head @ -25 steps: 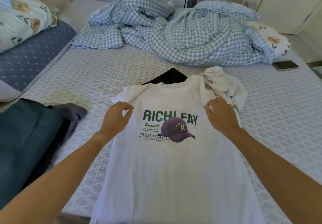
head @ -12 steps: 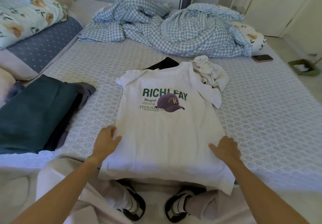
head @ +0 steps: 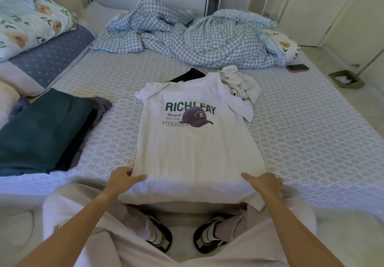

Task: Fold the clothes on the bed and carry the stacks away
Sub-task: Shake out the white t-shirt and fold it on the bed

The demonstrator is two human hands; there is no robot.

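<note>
Both my hands, left (head: 122, 180) and right (head: 265, 184), pinch the white T-shirt (head: 193, 148) hem overhanging the bed (head: 311, 142) edge; bare mattress on either side.

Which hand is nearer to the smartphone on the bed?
Right. The right hand grips the T-shirt hem below the smartphone; the left hand is farther across the shirt.

Soft, even daylight fills the room, brightest on the pale doors beyond the checked duvet (head: 187, 38). The near edge of the bed (head: 311, 142) carries a bluish cast. The white T-shirt (head: 193, 142) throws a soft shadow below its hem. There is no harsh glare. Wide-angle distortion bows the edges and stretches the forearms. The centre is sharp; the corners are slightly smeared.
</note>
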